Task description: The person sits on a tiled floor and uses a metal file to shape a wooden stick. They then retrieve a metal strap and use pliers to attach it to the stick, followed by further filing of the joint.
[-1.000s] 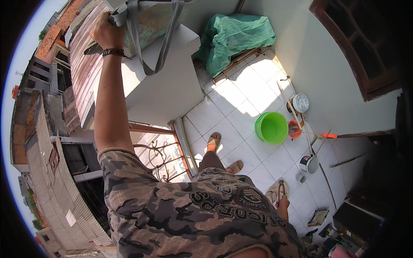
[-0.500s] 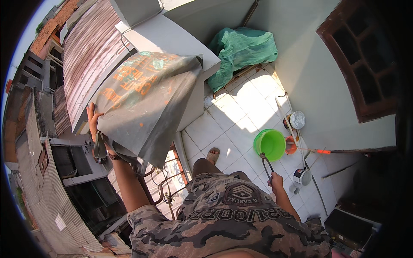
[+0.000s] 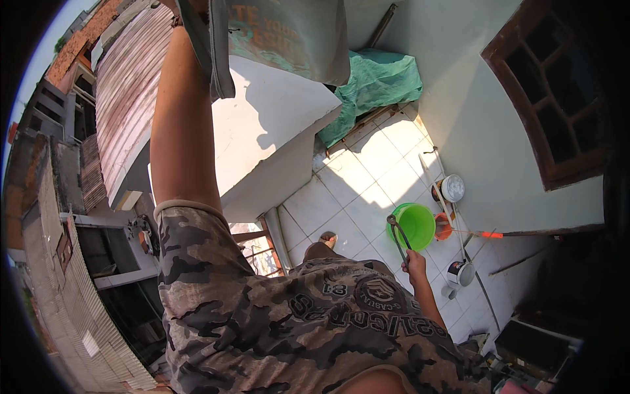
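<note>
My left arm reaches up to the top edge, where only a bit of my left hand shows above a bracelet; its fingers are cut off from view. Right beside that hand hangs a grey cloth bag with faded orange and green print, its dark strap against my wrist. The bag is raised over a white ledge and casts a shadow there. Lower right, my right hand is closed around the handles of a pair of metal pincers. The pincers' rounded head overlaps the rim of a green bucket.
Beside the bucket stand a small orange pail and two paint tubs, one lidded, one open. Green netting covers something in the far corner. A corrugated roof lies beyond the ledge. A barred window is at right.
My left arm has swung up and forward, carrying the bag from the ledge's near side to the top edge. My right hand has shifted slightly left and up with the pincers.
</note>
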{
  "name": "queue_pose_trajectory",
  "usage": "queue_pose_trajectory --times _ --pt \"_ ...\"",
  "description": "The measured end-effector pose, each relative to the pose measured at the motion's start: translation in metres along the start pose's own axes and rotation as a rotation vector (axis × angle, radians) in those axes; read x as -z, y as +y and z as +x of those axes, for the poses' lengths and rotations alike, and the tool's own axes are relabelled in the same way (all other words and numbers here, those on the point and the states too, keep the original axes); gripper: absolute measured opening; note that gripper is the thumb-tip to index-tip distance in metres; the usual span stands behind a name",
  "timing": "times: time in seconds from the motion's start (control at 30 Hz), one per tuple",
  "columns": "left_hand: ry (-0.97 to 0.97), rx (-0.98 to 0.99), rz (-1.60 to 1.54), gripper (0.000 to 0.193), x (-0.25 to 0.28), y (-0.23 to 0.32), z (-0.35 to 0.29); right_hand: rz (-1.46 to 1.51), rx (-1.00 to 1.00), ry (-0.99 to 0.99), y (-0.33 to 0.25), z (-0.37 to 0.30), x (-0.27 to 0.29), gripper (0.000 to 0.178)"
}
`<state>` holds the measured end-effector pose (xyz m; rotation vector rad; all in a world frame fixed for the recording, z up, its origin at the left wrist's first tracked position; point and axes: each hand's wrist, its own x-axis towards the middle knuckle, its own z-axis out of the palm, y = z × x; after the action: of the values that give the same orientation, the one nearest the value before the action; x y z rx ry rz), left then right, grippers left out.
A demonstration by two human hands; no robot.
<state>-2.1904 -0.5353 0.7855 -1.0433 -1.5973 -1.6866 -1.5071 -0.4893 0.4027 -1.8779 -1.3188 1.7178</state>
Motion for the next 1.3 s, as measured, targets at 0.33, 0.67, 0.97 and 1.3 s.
queue_pose_trajectory --times 0.33,0.67,0.97,1.3 --pt "-0.074 0.014 -0.105 0.045 0.072 -0.020 -0.084 0.141 -0.213 0.240 0.081 -0.005 0.049 0.027" --pt "-0.400 0.310 -0.070 0.051 0.221 -0.056 -0.216 0.114 -0.273 0.331 0.099 0.000 0.070 0.031" --pt "-0.755 0.139 1.291 0.057 0.266 0.060 -0.169 0.181 -0.019 0.161 -0.005 -0.010 0.036 0.042" --pt "-1.366 0.851 -0.604 0.037 -0.070 0.282 -0.359 0.877 0.363 -0.071 -0.100 -0.140 0.059 0.038"
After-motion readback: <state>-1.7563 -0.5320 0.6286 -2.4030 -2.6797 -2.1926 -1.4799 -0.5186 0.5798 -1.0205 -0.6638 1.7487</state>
